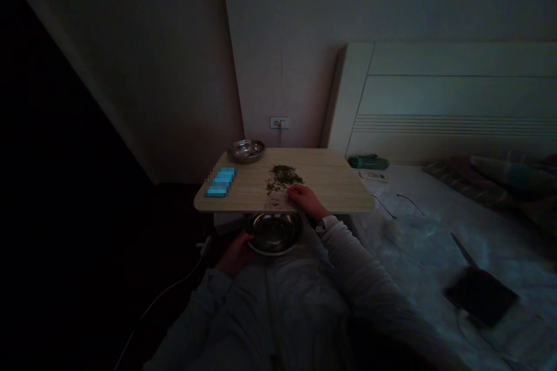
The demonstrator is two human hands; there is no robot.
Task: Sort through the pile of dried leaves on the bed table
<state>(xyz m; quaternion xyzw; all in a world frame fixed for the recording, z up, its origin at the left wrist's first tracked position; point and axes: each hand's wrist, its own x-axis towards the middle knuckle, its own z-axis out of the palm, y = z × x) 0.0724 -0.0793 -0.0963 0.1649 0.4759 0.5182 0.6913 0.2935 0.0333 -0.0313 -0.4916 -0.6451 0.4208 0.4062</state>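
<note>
My left hand [238,252] grips the rim of a shiny metal bowl [274,250], which sits tilted over my lap just below the table's front edge. A few small bits lie inside it. On the small wooden table [331,179] is a loose pile of small dark green bits [285,175], too small to name for sure. At the pile's near side, my right hand [303,197] is closed on what looks like a thin clear piece of plastic [275,202]. Several small bits show on or through this plastic, close to the table edge.
A second metal bowl [246,152] stands at the table's back left corner, with a lit phone [221,182] in front of it. To the right is a bed [404,232] with a green bottle [369,162], a remote [373,176], glasses [397,215] and a dark flat object [482,295].
</note>
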